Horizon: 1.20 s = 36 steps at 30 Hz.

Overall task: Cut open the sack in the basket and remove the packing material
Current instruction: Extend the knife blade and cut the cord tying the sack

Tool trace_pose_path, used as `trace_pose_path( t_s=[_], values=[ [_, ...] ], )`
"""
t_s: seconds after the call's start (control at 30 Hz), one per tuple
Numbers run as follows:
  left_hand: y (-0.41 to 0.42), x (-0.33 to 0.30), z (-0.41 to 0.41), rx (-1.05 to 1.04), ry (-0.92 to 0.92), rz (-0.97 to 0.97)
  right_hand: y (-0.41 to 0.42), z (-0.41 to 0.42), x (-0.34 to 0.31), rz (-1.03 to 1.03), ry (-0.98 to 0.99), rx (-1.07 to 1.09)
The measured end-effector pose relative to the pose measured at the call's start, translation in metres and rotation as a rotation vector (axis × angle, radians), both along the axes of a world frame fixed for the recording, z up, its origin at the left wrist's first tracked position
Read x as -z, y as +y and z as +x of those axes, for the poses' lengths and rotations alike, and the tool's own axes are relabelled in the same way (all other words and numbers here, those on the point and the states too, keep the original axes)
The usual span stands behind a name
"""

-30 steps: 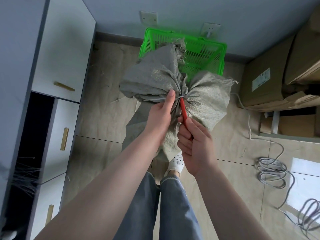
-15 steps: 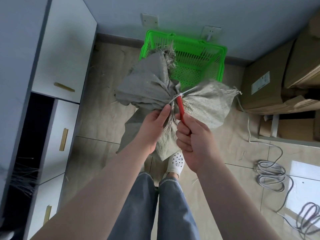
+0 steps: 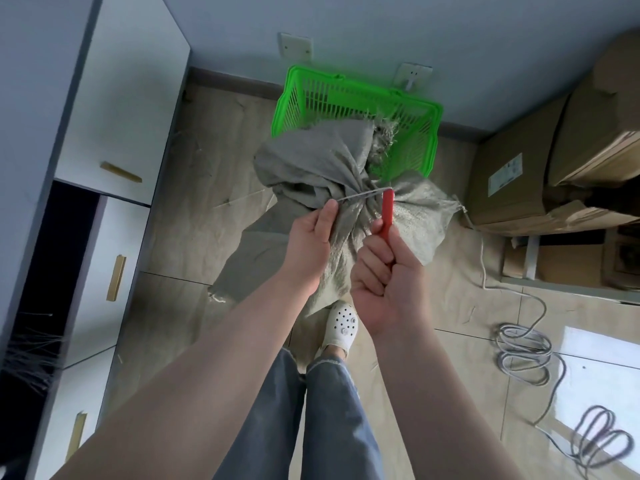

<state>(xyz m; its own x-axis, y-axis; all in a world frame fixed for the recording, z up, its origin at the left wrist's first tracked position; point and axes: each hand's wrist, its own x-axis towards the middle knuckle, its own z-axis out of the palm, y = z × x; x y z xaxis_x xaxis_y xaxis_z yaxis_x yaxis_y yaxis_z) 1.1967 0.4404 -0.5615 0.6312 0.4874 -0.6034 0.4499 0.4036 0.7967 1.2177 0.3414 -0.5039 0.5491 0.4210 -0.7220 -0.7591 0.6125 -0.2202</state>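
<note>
Pulling a pale tie (image 3: 360, 195) taut, the left hand (image 3: 310, 242) is pinching its loose end between thumb and forefinger, while the right hand (image 3: 389, 282) is wrapping all its fingers round a red-handled cutter (image 3: 387, 212) whose tip is hooking the tie at the sack's bunched neck. The grey sack (image 3: 311, 164) is hanging in the air in front of the person, above the floor (image 3: 214, 140) and just this side of the green basket's near edge; the basket (image 3: 294, 95) itself is sitting by the wall, and I cannot tell whether the sack's frayed end is touching it.

The risks, as I am judging them: the cutter is working close to the left thumb, so a sudden give in the tie could be sending the blade toward those fingers. Nothing but the two hands seems to be carrying the sack, so once the tie parts it could be dropping onto the white shoe (image 3: 341, 323) below, or spilling whatever is inside across the floor. No packing material is showing yet.

Counting now: one sack, one basket, one cutter, one tie, two hands, one shoe in view, two wall sockets (image 3: 295, 46), and at least two cardboard boxes (image 3: 512, 178) at the right-hand edge of the floor.
</note>
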Motion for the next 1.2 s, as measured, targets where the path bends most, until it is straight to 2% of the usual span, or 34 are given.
trace_pose_path(
  t_s=[0.13,0.27,0.4,0.5,0.6,0.7,0.77,0.9,1.07,1.2],
  values=[
    [0.01,0.005,-0.004,0.013,0.053,0.052,-0.008,-0.003,-0.002,-0.108,-0.147,-0.045],
    [0.007,0.01,-0.006,0.066,0.089,0.052,-0.011,-0.009,-0.006,-0.119,-0.199,-0.058],
    [0.013,0.017,-0.004,0.156,0.141,0.185,-0.015,-0.009,-0.012,-0.199,-0.179,-0.054],
    [0.02,0.018,-0.003,0.168,0.166,0.259,-0.019,-0.008,-0.015,-0.375,-0.161,-0.103],
    [0.018,0.012,0.0,0.172,0.173,0.236,-0.026,-0.01,-0.012,-0.509,-0.105,-0.104],
    [0.017,0.007,0.005,0.057,0.193,0.173,-0.037,-0.015,-0.008,-0.605,-0.05,-0.173],
    [0.024,0.001,0.007,0.027,0.228,0.168,-0.047,-0.017,-0.006,-0.615,-0.035,-0.166],
    [0.032,0.005,0.004,0.105,0.184,0.218,-0.047,-0.016,-0.007,-0.529,-0.118,-0.131],
    [0.025,0.007,-0.001,0.222,0.145,0.234,-0.023,-0.003,-0.003,-0.546,-0.219,-0.289],
    [0.025,0.005,-0.001,0.276,0.14,0.178,-0.006,0.011,-0.001,-0.633,-0.256,-0.257]
  ],
)
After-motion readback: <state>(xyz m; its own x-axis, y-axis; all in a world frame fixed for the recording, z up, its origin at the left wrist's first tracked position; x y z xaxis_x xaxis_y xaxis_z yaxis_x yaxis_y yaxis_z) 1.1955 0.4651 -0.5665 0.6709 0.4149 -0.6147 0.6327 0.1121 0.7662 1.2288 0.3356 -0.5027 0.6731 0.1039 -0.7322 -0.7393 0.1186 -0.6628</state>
